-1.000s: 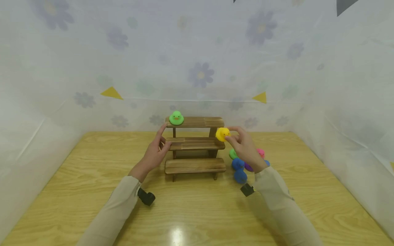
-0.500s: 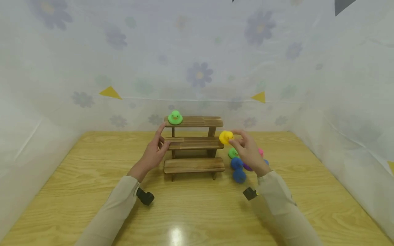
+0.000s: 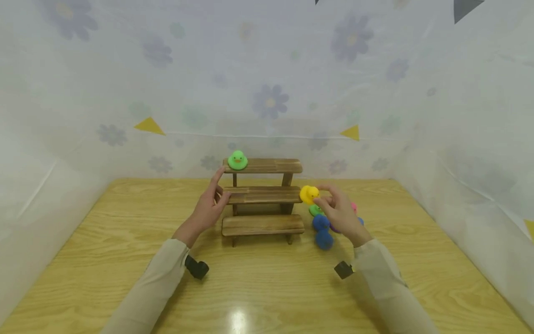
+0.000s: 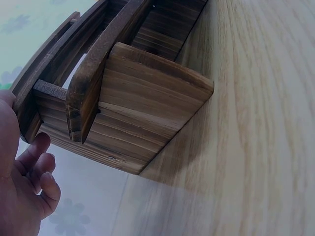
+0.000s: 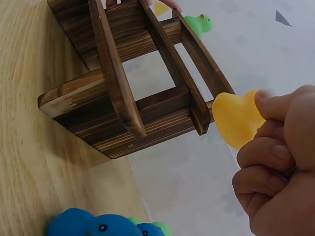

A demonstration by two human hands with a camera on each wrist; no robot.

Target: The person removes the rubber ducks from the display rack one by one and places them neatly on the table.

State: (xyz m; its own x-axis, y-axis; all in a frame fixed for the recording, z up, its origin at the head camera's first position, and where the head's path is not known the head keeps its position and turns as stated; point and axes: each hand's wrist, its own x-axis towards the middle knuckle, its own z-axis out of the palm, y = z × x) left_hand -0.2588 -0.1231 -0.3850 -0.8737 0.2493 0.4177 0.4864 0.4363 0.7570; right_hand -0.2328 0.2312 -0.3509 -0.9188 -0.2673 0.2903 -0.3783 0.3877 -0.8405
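A dark wooden three-step stand (image 3: 263, 197) stands on the table, also seen in the wrist views (image 4: 123, 93) (image 5: 128, 83). A green duck (image 3: 238, 160) (image 5: 199, 23) sits on the left end of its top step. My right hand (image 3: 339, 213) (image 5: 275, 167) pinches a yellow duck (image 3: 309, 194) (image 5: 237, 118) just off the right end of the middle step. My left hand (image 3: 208, 204) (image 4: 22, 191) rests against the stand's left side, thumb on the middle step, index fingertip touching the top step.
A cluster of ducks lies right of the stand under my right hand: two blue (image 3: 323, 232) (image 5: 96, 225), one green (image 3: 314, 210), a pink one (image 3: 354, 207) and a purple one partly hidden. White flowered sheets wall in the wooden table (image 3: 267, 287).
My right hand has lowered the yellow duck slightly and shifted it a little right, beside the middle step's right end. The left hand has stayed on the stand.
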